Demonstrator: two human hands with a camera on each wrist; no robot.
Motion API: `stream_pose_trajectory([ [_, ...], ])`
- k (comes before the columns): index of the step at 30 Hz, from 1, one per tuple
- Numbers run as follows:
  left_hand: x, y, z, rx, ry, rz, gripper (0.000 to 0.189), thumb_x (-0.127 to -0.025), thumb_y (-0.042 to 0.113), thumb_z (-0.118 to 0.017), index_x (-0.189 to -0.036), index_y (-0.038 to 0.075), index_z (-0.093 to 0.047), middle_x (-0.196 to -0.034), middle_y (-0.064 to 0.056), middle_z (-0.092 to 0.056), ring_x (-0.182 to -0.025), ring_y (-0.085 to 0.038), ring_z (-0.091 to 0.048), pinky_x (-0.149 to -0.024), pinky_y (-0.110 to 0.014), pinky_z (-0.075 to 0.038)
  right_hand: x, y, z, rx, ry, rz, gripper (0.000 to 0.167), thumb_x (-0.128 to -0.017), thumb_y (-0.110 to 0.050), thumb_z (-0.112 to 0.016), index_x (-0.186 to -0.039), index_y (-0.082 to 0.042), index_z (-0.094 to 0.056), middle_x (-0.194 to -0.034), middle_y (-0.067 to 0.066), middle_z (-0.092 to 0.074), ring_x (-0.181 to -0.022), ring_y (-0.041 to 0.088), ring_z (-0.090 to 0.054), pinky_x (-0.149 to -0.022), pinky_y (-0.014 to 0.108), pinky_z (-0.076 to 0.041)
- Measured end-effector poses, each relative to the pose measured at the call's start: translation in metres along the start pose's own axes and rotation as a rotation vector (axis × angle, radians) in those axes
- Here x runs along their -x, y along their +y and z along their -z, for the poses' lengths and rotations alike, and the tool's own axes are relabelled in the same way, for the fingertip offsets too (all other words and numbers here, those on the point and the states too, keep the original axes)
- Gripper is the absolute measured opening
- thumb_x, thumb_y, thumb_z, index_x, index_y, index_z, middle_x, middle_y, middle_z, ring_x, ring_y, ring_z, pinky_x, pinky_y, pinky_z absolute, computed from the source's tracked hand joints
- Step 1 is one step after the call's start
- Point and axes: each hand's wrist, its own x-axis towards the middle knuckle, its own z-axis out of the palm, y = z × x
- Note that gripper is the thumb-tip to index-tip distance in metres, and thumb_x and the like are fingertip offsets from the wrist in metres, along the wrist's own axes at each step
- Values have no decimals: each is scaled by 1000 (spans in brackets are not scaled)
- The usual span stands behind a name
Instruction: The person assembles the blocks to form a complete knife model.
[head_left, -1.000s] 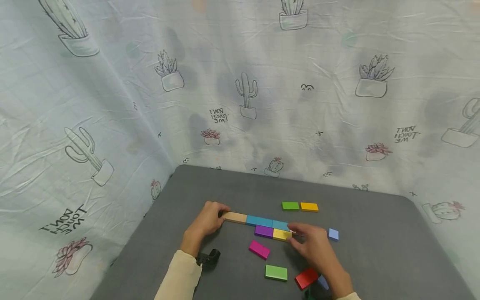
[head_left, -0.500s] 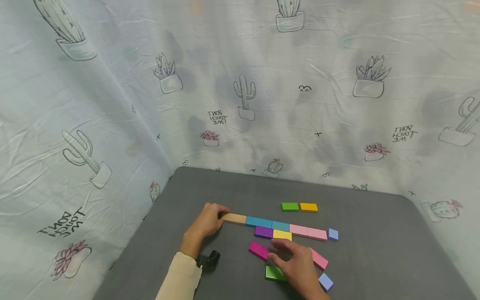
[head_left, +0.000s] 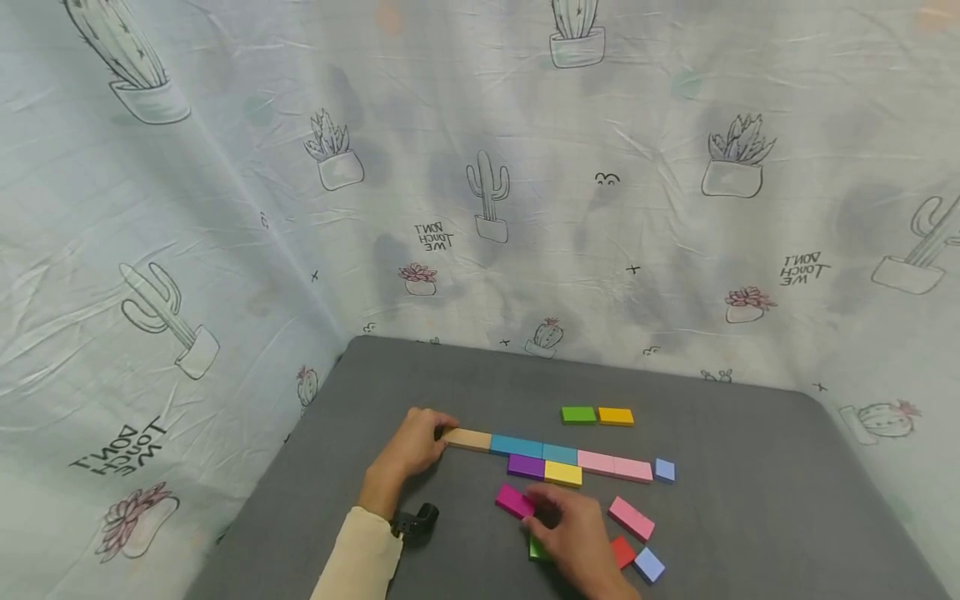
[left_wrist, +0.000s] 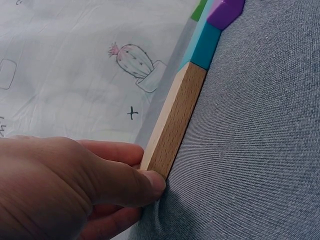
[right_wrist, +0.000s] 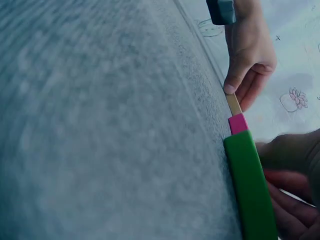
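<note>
My left hand (head_left: 411,443) pinches the left end of a natural wood block (left_wrist: 176,122), thumb on the near side. From that block a row runs right: two blue blocks (head_left: 516,446) and two pink blocks (head_left: 596,461). Against its near side lie a purple block (head_left: 527,467) and a yellow block (head_left: 562,473). My right hand (head_left: 576,533) is at the right end of a magenta block (head_left: 513,501), thumb and index finger spread around that end. Below this hand, a light green block (right_wrist: 250,182) is partly hidden.
Behind the row lie a green block (head_left: 578,415) and an orange block (head_left: 616,417). A small light blue block (head_left: 664,470) sits at the row's right end. Right of my right hand are a pink block (head_left: 632,518), a red block (head_left: 622,552) and another light blue block (head_left: 649,565).
My right hand has come away from the pink end of the row, moving toward me and left to the magenta block. The left hand keeps its hold on the wood block.
</note>
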Motion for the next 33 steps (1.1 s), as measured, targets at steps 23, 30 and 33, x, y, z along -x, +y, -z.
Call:
stream_pose_trajectory([
  [23, 0, 2, 4, 12, 6, -11, 31, -92, -8, -80, -120, 3, -83, -116, -13, -81, -115, -35, -74, -101, -54, -62, -24, -4, 12, 306, 88, 201, 37, -86, -9, -93, -121, -16, -83, -113, 0, -83, -107, 21, -79, -96, 45, -65],
  [30, -1, 1, 3, 1, 11, -32, 30, -91, -8, -80, -119, 3, -83, -114, -13, -82, -112, -33, -76, -99, -52, -63, -28, -3, 8, 244, 23, 244, 32, -88, -5, -90, -117, -16, -83, -110, -3, -83, -106, 20, -78, -95, 44, -66],
  [33, 1, 1, 2, 3, 10, -30, 31, -90, -9, -81, -118, 3, -83, -113, -12, -82, -109, -31, -76, -97, -51, -63, -28, -4, 7, 243, -7, 233, 29, -90, -4, -88, -116, -15, -84, -111, -1, -83, -107, 21, -78, -95, 45, -66],
])
